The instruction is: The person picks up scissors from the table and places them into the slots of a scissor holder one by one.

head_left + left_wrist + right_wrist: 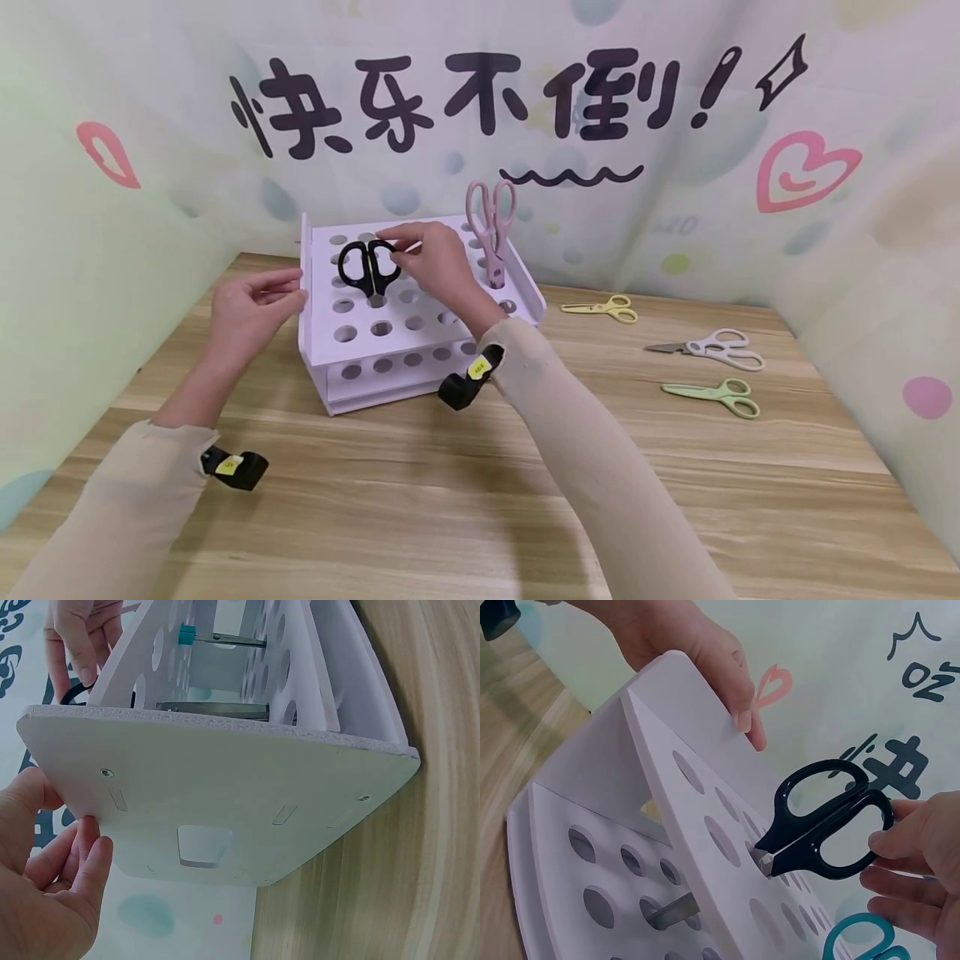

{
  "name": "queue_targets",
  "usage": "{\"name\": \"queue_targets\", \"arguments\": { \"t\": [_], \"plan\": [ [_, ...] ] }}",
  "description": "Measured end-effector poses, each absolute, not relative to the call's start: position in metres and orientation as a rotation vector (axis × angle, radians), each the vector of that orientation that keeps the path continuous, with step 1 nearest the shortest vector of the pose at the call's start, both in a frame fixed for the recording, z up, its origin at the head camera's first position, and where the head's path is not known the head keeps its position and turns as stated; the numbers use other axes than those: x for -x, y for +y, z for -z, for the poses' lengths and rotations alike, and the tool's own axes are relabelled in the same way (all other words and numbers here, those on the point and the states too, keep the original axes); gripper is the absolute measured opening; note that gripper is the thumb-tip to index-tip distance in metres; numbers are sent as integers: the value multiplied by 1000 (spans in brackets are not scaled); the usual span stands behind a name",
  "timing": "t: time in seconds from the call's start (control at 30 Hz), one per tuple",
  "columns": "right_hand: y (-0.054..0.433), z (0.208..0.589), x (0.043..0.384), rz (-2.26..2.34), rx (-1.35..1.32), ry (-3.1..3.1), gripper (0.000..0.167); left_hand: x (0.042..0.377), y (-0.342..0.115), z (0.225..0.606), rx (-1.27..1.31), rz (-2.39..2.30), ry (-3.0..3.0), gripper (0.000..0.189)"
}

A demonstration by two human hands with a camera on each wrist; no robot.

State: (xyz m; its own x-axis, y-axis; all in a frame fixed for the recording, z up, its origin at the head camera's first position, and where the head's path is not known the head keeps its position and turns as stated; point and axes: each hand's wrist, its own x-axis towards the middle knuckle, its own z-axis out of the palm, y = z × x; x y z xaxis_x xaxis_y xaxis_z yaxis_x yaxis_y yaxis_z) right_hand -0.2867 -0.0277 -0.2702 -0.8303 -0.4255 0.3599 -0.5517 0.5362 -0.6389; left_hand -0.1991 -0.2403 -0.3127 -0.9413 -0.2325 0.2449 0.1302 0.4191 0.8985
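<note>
A white two-tier rack (pixel 322 312) with round holes stands on the table. My left hand (pixel 251 312) grips the edge of its left side panel between thumb and fingers. Black scissors (pixel 802 851) stand handles-up in a hole of the upper tier, blades reaching down to the lower tier in the left wrist view. My right hand (pixel 438 262) pinches their right handle loop between thumb and fingers. Pink scissors (pixel 491 237) stand upright in the rack's right part. Teal scissors (pixel 862 917) are also in the rack, hidden behind my right hand in the head view.
Yellow scissors (pixel 600 309), white scissors (pixel 701 346) and green scissors (pixel 708 392) lie on the wooden table (pixel 360 517) right of the rack. A printed cloth backdrop (pixel 420 179) hangs close behind the rack and along both sides of the table.
</note>
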Motion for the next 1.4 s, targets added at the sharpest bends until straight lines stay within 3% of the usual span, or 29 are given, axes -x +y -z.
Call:
{"name": "queue_targets", "arguments": {
  "t": [1.4],
  "plan": [
    [66,219,255,-1197,-1139,-2598,23,200,-241,312,-113,1569,-2356,44]
  ]
}}
